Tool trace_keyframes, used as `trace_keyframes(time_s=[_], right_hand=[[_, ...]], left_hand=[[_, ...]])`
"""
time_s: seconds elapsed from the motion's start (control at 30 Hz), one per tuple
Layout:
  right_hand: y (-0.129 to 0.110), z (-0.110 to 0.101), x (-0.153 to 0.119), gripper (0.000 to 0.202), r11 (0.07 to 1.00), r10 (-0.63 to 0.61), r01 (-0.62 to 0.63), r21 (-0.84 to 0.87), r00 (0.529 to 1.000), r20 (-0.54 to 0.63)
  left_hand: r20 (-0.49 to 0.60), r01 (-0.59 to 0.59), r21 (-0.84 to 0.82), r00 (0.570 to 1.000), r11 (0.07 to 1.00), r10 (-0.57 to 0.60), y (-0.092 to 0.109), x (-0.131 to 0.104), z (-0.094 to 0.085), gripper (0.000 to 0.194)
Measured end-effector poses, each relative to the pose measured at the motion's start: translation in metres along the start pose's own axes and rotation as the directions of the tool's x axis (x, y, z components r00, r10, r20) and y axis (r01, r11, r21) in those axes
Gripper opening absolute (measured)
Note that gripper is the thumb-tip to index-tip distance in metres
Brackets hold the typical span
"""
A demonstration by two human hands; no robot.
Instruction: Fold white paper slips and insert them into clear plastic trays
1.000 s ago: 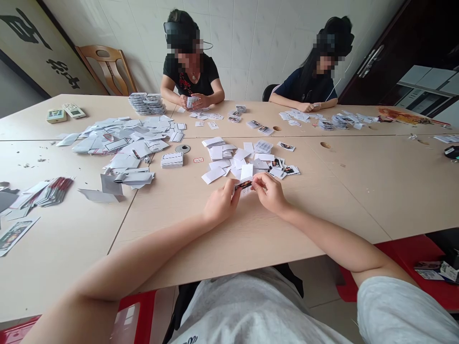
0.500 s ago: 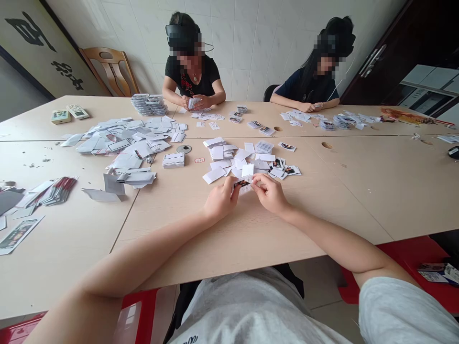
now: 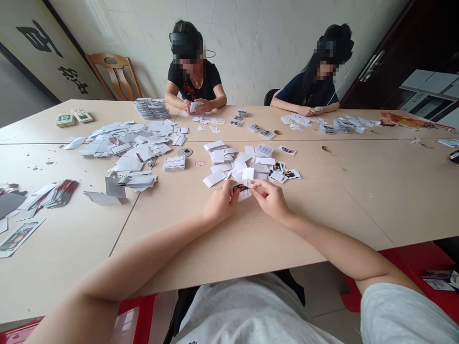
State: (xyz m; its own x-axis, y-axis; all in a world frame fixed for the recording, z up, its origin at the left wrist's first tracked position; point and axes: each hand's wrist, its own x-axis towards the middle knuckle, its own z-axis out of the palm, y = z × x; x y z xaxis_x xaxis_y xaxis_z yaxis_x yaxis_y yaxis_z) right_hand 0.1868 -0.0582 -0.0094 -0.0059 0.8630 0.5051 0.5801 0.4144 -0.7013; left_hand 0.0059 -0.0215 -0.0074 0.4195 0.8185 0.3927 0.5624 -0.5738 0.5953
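Note:
Between my two hands is a small printed card (image 3: 241,188) with a dark picture strip and a pale part below it. My left hand (image 3: 221,200) is closed on the card's left side, thumb over the front. The fingertips of my right hand (image 3: 269,198) pinch its right edge. Just beyond them lies a loose heap of small white cards (image 3: 229,162), with several picture cards (image 3: 293,174) at its right side.
Left of the heap are a neat card stack (image 3: 174,163), a tape roll (image 3: 185,152) and a wide pile of paper sleeves (image 3: 125,138). Across the table (image 3: 344,191), two people (image 3: 195,71) handle cards. A red stool (image 3: 412,267) stands at right.
The card between my hands has tipped so more of its printed front and pale lower part shows. The whole view has shifted slightly downward in the frame.

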Motion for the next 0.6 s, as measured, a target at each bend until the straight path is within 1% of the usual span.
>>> trace_keyframes(time_s=[0.03,0.1,0.17,0.33,0.47,0.6], right_hand=[[0.0003,-0.0001,-0.0002,0.010,1.000,0.014,-0.014,-0.010,1.000,-0.008],[0.0015,-0.0003,-0.0001,0.019,0.999,0.030,-0.030,-0.023,0.999,-0.029],[0.0031,-0.0003,0.0007,0.026,0.999,0.006,-0.007,-0.043,0.999,-0.046],[0.0054,0.0012,0.0026,0.012,0.975,-0.178,0.171,-0.139,0.983,-0.036],[0.0062,0.0024,0.0033,0.008,0.956,-0.246,0.238,-0.170,0.969,-0.029],[0.0083,0.0024,0.0062,0.006,0.946,-0.304,0.291,-0.145,0.949,-0.079]], left_hand=[[-0.001,0.000,-0.032,1.000,0.999,0.000,0.0002,-0.0006,-0.0007,0.016],[0.004,0.005,-0.083,1.000,0.997,-0.005,0.0011,-0.0021,-0.0019,0.016],[0.016,0.012,-0.118,1.000,0.993,-0.010,0.0022,-0.0037,-0.0027,0.016],[0.046,0.005,-0.146,0.999,0.989,0.001,0.0036,-0.0057,-0.0040,0.018],[0.079,0.013,-0.154,0.997,0.988,-0.001,0.0041,-0.0056,-0.0064,0.021],[0.123,0.026,-0.198,0.992,0.980,-0.002,0.0048,-0.0050,-0.0082,0.027]])
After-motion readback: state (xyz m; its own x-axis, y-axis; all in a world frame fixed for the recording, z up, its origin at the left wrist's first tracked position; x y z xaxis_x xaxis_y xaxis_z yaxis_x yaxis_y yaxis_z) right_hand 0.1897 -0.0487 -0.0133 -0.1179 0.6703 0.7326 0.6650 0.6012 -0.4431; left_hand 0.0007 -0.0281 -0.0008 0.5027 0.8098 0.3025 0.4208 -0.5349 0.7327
